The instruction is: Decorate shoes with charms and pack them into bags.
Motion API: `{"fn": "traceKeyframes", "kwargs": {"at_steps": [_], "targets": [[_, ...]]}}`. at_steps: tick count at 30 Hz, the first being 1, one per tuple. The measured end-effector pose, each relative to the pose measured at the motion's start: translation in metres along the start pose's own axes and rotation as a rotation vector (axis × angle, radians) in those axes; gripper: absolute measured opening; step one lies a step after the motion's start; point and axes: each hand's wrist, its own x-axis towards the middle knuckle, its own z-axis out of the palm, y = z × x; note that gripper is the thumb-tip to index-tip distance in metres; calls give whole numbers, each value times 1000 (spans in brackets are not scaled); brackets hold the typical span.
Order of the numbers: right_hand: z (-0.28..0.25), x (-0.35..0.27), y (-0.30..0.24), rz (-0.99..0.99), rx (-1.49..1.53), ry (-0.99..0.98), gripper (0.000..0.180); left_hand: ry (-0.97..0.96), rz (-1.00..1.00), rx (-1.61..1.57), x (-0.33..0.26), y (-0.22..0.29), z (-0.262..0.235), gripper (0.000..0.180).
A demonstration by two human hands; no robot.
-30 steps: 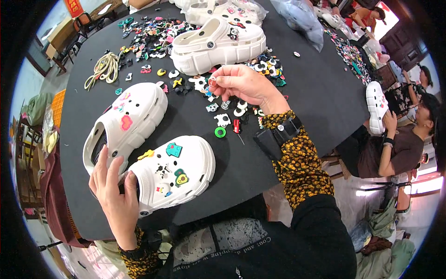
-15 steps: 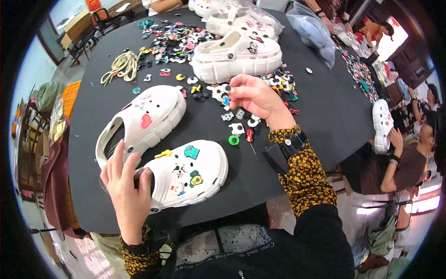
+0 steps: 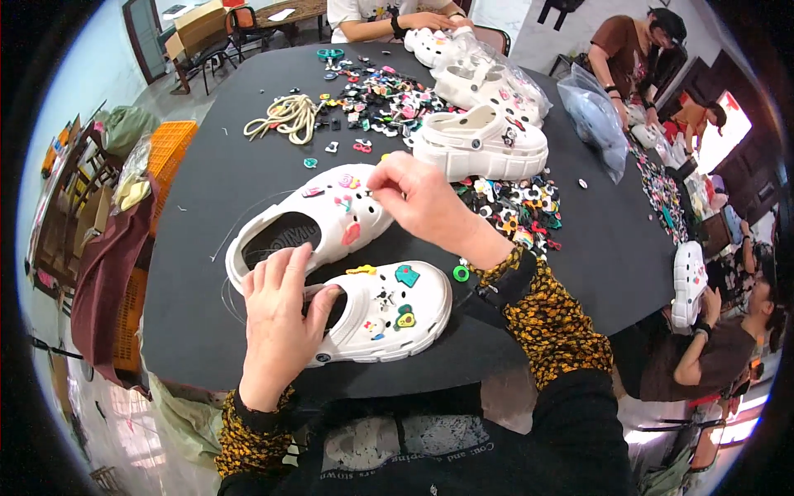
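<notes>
Two white clogs lie side by side in front of me. The far clog [image 3: 329,211] carries pink and red charms on its upper. On the near clog [image 3: 387,310] are a teal shirt-shaped charm [image 3: 407,275], an avocado charm [image 3: 404,316] and a yellow charm [image 3: 361,269]. My left hand [image 3: 279,318] lies over the heel end of the near clog, fingers stretched and thumb apart. My right hand [image 3: 426,202] is closed in a pinch at the toe of the far clog; whatever is between its fingertips is too small to make out.
Loose charms [image 3: 397,99] lie heaped on the black table [image 3: 207,314]. Another decorated white clog [image 3: 484,149] stands beyond my right hand, with bagged clogs [image 3: 488,83] behind it. A coil of cream cord [image 3: 285,118] lies far left. Other people work around the table.
My right hand has moved from the loose charms leftward to the far clog's toe, its fingertips still pinched. My left hand stays at the near clog's heel. The view has shifted.
</notes>
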Motion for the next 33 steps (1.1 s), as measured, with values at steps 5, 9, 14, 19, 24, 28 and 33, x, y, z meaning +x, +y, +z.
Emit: {"fn": "traceKeyframes", "kwargs": {"at_steps": [5, 9, 14, 19, 24, 28, 33], "targets": [[-2, -4, 2, -151, -157, -51, 9, -30, -11, -16, 2, 2, -3, 44], [-5, -5, 0, -174, -149, -120, 11, -29, -3, -36, 1, 1, -3, 43], [-6, -12, -1, -143, -125, -146, 12, -17, 17, -55, 2, 0, -2, 45], [-8, -11, -4, -63, -23, -130, 12, -48, -15, -52, 3, 1, -2, 48], [-9, -9, -8, 23, -13, -132, 10, -49, -22, -67, 2, 1, -3, 49], [-11, -12, -7, 2, -75, -116, 11, -47, -9, -76, 3, 2, -4, 50], [-4, -13, -6, -97, -95, -93, 8, -44, -20, -68, 1, 0, -3, 51]]}}
